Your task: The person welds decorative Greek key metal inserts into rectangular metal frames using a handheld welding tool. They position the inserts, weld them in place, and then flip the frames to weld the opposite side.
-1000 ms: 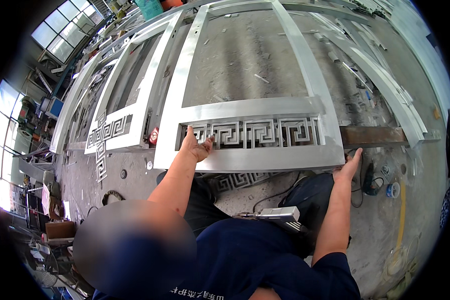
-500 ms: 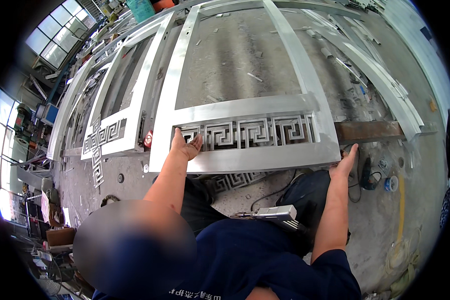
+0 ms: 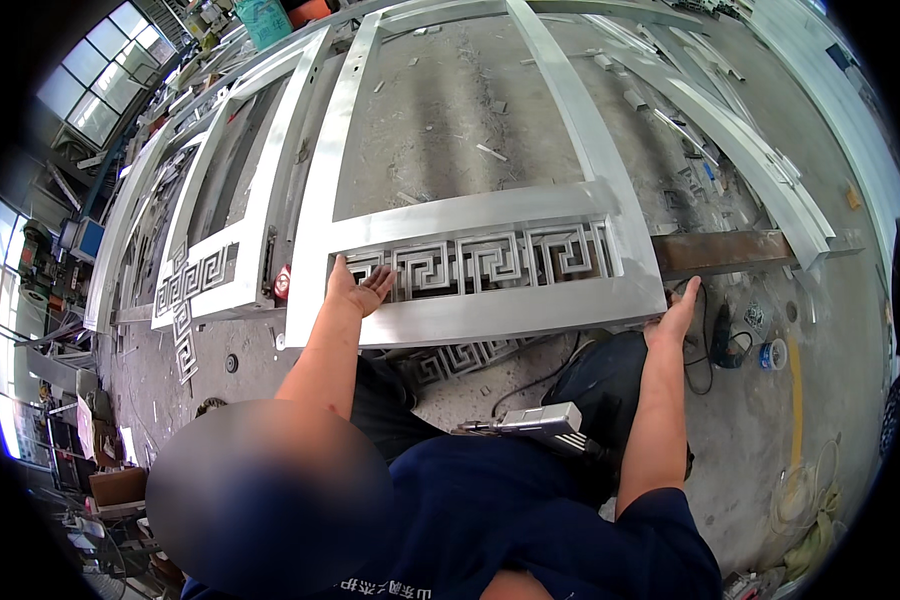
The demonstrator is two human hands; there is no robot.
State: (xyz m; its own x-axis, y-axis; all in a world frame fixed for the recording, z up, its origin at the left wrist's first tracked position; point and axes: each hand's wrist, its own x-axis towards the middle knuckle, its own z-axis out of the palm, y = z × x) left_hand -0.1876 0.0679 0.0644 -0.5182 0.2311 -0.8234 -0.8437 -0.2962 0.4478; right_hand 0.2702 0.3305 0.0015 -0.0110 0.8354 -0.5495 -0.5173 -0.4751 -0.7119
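Observation:
A large silver metal frame (image 3: 470,318) lies in front of me. Its near opening holds a panel of square-spiral fretwork (image 3: 490,262). My left hand (image 3: 358,294) is over the near rail at the panel's left end, fingers apart and stretched toward the fretwork, gripping nothing I can see. At the frame's near right corner is my right hand (image 3: 673,318), thumb stretched away from the other fingers. Those fingers meet the frame's edge and are partly hidden by it. A second fretwork strip (image 3: 460,362) shows below the near rail, between my legs.
A brown metal beam (image 3: 720,254) extends right from under the frame. More frames (image 3: 255,225) and a cross-shaped fretwork piece (image 3: 182,290) lie left. On the right floor are a dark power tool (image 3: 722,345) and a tape roll (image 3: 773,354). A grey boxy tool (image 3: 535,420) is by my lap.
The whole scene has shifted slightly left in view. Both hands keep nearly the same places on the frame; the left hand's fingers look a little straighter.

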